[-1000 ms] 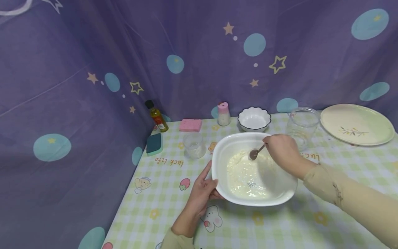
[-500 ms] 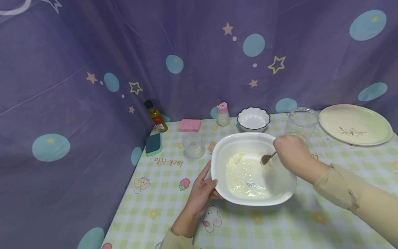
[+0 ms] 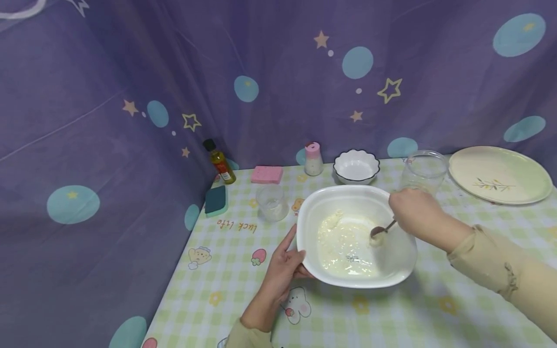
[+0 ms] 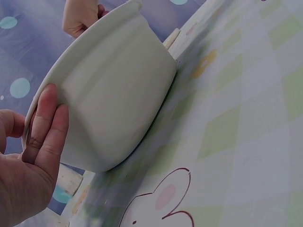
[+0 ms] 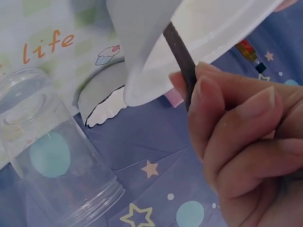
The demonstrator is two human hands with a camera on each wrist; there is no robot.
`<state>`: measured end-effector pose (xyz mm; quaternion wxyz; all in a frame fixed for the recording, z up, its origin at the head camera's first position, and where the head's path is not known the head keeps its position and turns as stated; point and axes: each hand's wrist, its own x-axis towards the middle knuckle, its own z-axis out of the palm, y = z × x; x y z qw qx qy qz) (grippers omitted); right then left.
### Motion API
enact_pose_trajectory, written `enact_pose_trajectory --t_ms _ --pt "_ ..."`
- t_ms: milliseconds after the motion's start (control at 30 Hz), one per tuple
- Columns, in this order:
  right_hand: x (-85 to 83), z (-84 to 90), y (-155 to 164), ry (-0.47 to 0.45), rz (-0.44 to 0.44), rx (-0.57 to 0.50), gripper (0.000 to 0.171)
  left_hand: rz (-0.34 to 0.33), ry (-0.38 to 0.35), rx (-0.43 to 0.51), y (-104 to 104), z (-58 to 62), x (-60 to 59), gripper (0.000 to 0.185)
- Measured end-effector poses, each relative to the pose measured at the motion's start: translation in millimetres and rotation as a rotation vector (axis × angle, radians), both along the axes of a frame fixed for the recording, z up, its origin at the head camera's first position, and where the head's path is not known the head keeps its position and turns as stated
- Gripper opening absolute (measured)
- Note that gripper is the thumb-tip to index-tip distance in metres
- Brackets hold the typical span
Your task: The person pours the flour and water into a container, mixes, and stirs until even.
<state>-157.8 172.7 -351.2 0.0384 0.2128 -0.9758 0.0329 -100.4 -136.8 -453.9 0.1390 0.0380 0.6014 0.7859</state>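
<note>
A large white basin (image 3: 357,282) stands on the tablecloth, with a pale, lumpy wet mixture (image 3: 341,241) over its floor. My left hand (image 3: 280,270) holds the basin's left rim. In the left wrist view its fingers (image 4: 45,111) press the outer wall, and the thumb sits at the rim. Over the right rim, my right hand (image 3: 413,210) pinches the brown handle of a small spoon (image 3: 377,232). The spoon's head is down in the mixture, with a pale lump beside it. Curled fingers show around the handle in the right wrist view.
Behind the basin stand a scalloped white bowl (image 3: 357,166), a pink-topped shaker (image 3: 313,159) and a clear jar (image 3: 424,169). An oval plate (image 3: 500,169) lies far right. Leftward are a clear cup (image 3: 272,203), a pink sponge (image 3: 267,175), a dark green sponge (image 3: 216,200) and an oil bottle (image 3: 222,166).
My right hand has moved the spoon rightward and slightly nearer across the basin, from its back middle to its right side. The left hand and basin have stayed in place.
</note>
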Motion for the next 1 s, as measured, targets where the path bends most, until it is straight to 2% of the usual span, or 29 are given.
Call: enact_pose_trajectory --t_ms 133,233,433,667,1000 --pt "-1.4 3.1 1 -0.073 -0.002 0.013 0.018 0.0 0.002 -0.002 0 0.2 -0.3 0.067" --pt "-1.3 3.2 1 -0.093 0.018 0.008 0.021 0.0 0.003 -0.004 0 0.1 -0.3 0.067" --pt "-1.1 -3.2 -1 -0.124 0.09 -0.108 0.02 0.003 0.003 -0.007 0 0.1 -0.3 0.066" --pt "-3.7 -15.5 -5 -0.098 0.171 -0.246 0.016 0.004 -0.002 -0.012 0 0.2 -0.3 0.067" --pt "-2.8 -24.1 -9 -0.061 0.156 -0.235 0.016 -0.005 0.012 -0.01 0 -1.5 -0.8 0.068"
